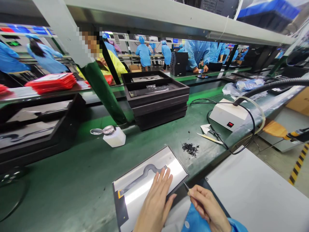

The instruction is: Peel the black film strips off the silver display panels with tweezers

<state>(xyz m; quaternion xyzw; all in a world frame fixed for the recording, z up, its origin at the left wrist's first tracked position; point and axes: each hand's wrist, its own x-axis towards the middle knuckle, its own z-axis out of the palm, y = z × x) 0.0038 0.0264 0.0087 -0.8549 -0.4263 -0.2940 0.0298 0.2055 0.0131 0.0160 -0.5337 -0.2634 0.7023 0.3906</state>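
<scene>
A flat silver panel [135, 187] with a dark curved strip on it lies on the green bench near me. My left hand [155, 203] rests flat on its near right part, fingers stretched out. Just to the right, my right hand [205, 204] is closed in a pinch on thin metal tweezers [186, 187], whose tip points toward the panel's right edge. A small heap of black scraps [190, 149] lies beyond the panel.
A white dispenser bottle [113, 136] stands behind the panel. Stacked black trays [156, 100] sit mid-bench, more trays [33, 129] at left. A white control box [228, 116] with a black cable and hose is at right. Workers in blue stand further back.
</scene>
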